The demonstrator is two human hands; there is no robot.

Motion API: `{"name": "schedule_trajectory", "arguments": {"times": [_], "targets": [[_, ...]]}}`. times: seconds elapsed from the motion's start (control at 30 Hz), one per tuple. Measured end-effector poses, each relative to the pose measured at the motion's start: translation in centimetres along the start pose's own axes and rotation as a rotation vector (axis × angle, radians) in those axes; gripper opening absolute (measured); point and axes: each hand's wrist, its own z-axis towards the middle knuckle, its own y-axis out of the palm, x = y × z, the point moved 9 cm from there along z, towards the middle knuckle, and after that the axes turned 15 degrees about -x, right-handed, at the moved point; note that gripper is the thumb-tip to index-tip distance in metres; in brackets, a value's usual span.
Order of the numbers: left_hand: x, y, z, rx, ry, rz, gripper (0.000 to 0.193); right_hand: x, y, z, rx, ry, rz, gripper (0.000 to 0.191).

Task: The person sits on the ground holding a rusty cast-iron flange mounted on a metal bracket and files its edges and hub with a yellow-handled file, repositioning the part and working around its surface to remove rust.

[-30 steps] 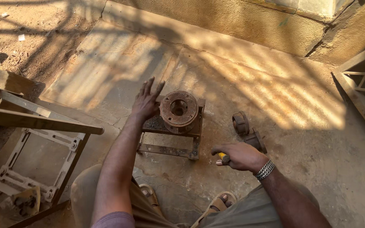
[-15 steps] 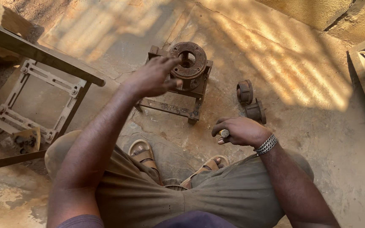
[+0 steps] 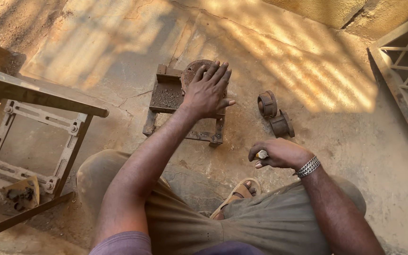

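My left hand lies flat, fingers spread, on top of a rusty round metal disc that sits on a rusty metal stand on the concrete floor. The hand covers most of the disc. My right hand hovers low over the floor to the right of the stand, fingers curled around a small pale and yellow object. A metal bracelet is on that wrist. Two rusty ring-shaped parts lie on the floor just beyond my right hand.
A metal frame with bolted brackets and a long rusty bar stand at the left. A metal grille leans at the right edge. My knees and a sandalled foot fill the foreground. A yellowish wall runs along the top.
My left hand has spread flat over the disc, having gripped its near edge before. The view has shifted left and down. The right hand stays closed on the small object.
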Motion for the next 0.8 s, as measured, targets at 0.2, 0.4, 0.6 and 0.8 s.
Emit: {"name": "schedule_trajectory", "arguments": {"times": [0.2, 0.4, 0.6, 0.8], "targets": [[-7.8, -0.5, -3.8, -0.083, -0.32, -0.32, 0.09, 0.9, -0.8, 0.2, -0.041, 0.004, -0.037, 0.029], [-7.9, 0.2, -9.4, -0.151, -0.391, -0.464, 0.096, -0.3, -5.9, -0.2, 0.189, -0.448, 0.376, 0.028], [-4.7, 1.6, -10.0, -0.015, -0.298, -0.462, 0.093, 0.9, -12.4, -2.0, 0.62, -0.883, 1.277, 0.032], [-4.5, 3.0, -7.8, 0.051, -0.282, -0.535, 0.093, -0.9, -17.3, -2.4, 0.967, -0.823, 1.127, 0.022]]}}
